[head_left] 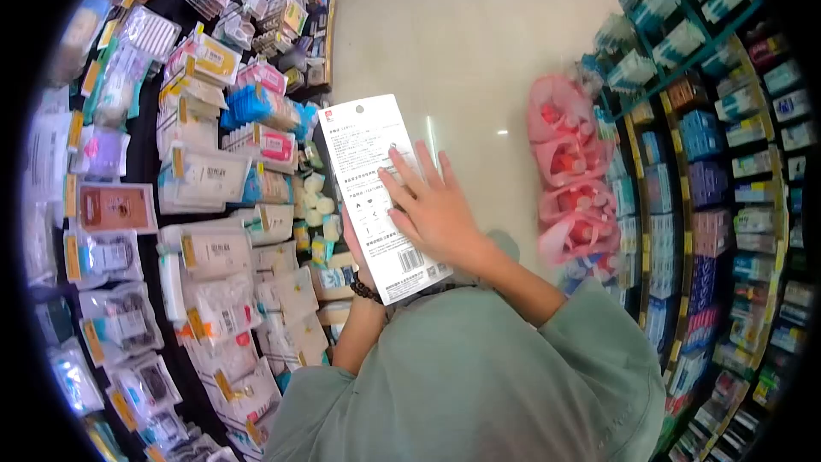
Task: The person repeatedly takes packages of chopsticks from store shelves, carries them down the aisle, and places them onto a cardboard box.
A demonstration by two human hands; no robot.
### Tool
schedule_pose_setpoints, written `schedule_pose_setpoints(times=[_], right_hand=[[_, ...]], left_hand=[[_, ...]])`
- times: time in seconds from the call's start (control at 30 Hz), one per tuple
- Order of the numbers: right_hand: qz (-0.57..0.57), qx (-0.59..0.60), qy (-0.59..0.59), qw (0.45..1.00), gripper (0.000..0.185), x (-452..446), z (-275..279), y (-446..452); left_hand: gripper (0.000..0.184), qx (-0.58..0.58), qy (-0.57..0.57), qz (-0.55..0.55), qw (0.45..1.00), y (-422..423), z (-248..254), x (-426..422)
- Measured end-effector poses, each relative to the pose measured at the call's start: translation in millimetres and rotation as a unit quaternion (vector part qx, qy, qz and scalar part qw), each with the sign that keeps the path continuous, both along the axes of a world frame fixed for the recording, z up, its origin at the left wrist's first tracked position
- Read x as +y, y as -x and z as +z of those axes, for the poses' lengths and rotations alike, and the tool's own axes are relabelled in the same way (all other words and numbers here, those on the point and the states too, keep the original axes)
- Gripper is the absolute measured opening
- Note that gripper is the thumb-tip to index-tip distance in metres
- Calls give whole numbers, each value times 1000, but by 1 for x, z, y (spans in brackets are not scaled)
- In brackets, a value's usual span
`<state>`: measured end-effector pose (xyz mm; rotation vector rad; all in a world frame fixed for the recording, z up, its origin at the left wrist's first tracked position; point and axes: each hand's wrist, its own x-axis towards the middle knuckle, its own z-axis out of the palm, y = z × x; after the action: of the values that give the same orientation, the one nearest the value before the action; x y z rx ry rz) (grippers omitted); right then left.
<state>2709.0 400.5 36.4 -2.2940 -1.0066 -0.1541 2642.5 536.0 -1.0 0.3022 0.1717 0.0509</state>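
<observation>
A long white package [376, 192] with a hang hole at its top is held up in front of me. Its printed back faces me, with small text, icons and a barcode; what it contains does not show. My left hand [350, 239] grips it from behind along the left edge, its fingers mostly hidden, and a dark bead bracelet [366, 288] circles that wrist. Spread fingers of my right hand [436, 210] lie over the right side of the package's printed face.
Shelves to the left hold bagged goods, including a brown pack [117, 208] and white packs [205, 178]. Pink bags with red contents [573, 162] line the right side of the pale floor [462, 51]. Beyond them, boxes fill more shelves, with a teal rack [680, 43] above.
</observation>
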Motion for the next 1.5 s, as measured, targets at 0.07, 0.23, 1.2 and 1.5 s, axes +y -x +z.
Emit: schedule_pose_setpoints(times=[0.07, 0.23, 1.2, 1.5], right_hand=[[15, 4, 0, 1000, 50, 15, 1, -36], [2, -4, -9, 1000, 50, 43, -7, -110], [-72, 53, 15, 996, 46, 161, -16, -782], [17, 42, -34, 998, 42, 239, 17, -1029]], left_hand=[[64, 30, -46, 2, 999, -46, -5, 20], [68, -63, -11, -27, 998, -154, -23, 56], [59, 41, -121, -22, 992, -833, -18, 157], [71, 2, -86, -5, 996, -1034, 26, 227]])
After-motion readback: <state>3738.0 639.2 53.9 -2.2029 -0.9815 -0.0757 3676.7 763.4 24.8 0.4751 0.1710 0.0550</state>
